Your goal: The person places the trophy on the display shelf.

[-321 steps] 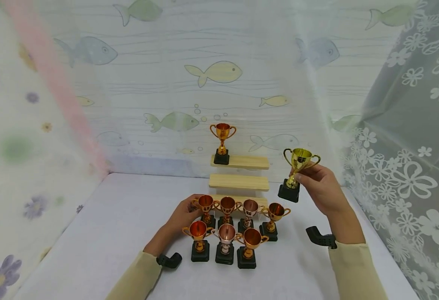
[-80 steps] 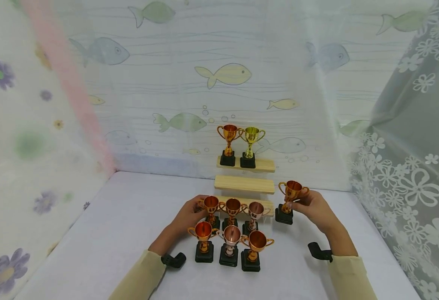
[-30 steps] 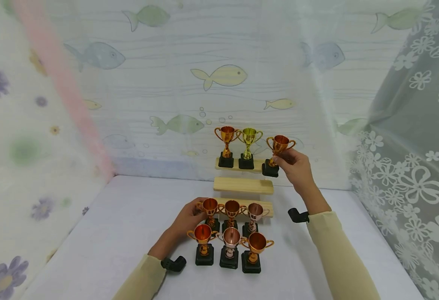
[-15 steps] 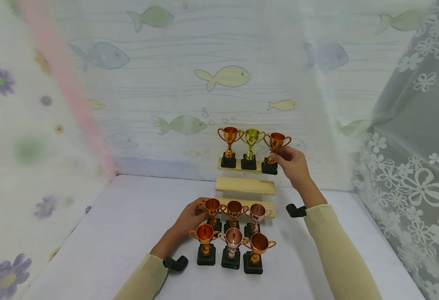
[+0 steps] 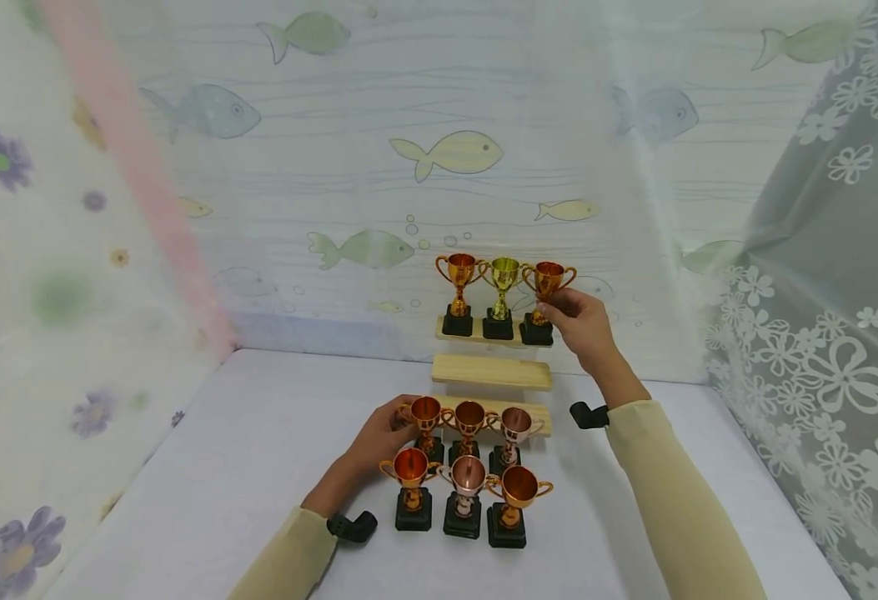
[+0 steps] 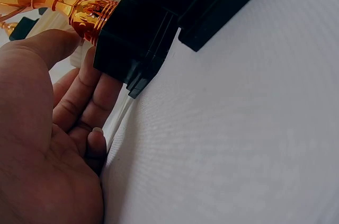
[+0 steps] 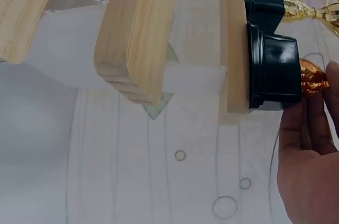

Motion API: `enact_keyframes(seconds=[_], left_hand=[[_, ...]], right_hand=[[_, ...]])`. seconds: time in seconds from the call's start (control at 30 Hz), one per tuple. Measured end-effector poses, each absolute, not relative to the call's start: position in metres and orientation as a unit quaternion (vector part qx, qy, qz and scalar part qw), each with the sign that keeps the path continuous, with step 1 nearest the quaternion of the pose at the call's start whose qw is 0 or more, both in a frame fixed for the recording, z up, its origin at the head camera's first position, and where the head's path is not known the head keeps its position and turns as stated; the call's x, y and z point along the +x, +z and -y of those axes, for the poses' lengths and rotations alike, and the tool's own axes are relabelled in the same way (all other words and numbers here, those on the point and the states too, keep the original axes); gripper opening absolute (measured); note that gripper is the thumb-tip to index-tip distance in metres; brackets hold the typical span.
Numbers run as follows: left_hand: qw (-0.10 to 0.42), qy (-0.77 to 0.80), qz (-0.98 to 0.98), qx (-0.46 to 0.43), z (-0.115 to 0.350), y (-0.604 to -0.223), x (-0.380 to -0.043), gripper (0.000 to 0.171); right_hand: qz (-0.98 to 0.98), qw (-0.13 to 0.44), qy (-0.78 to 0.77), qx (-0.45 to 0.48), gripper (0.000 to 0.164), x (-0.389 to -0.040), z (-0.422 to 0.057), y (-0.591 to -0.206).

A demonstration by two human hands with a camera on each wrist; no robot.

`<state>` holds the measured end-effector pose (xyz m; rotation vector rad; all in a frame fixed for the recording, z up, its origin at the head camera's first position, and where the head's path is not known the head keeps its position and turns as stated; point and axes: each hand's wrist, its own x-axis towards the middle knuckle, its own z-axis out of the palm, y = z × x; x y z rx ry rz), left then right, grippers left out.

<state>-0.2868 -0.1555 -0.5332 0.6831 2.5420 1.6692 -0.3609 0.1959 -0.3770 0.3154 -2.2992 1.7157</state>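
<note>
On the top plank (image 7: 233, 49) of a stepped wooden rack, my right hand (image 5: 584, 327) pinches the stem of a copper-orange trophy cup (image 5: 549, 278). Its black base sits flat on the plank in the right wrist view. Beside it stand a gold trophy cup (image 5: 504, 275) and another orange one (image 5: 460, 272). My left hand (image 5: 373, 437) grips the back-left trophy cup (image 5: 426, 412) on the table; in the left wrist view the thumb is at its stem (image 6: 92, 16) and the fingers lie against its black base (image 6: 132, 33).
Two lower planks, the middle (image 5: 491, 372) and the bottom (image 5: 536, 418), bear no trophies. In front stand several more cups in two rows, including a pink-copper one (image 5: 468, 477) and an orange one (image 5: 519, 486). A fish-patterned curtain (image 5: 296, 150) hangs behind the white table (image 5: 273, 417).
My right hand has carried the orange trophy from right of the rack up to the top plank and shifted it left beside the gold one, placed there earlier. The left hand keeps its place.
</note>
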Motion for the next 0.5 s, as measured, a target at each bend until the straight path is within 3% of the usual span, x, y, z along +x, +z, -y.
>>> enact_keyframes(seconds=[0.27,0.5], left_hand=[[0.016,0.536,-0.817,0.214,0.153,-0.530,-0.285,0.038],[0.026,0.534,-0.815,0.223,0.152,-0.499,-0.268,0.036]], right_hand=[[0.792,0.134,0.586,0.103,0.032,-0.361,-0.192,-0.375],[0.768,0.168,0.609,0.106,0.036,-0.362,-0.196,-0.378]])
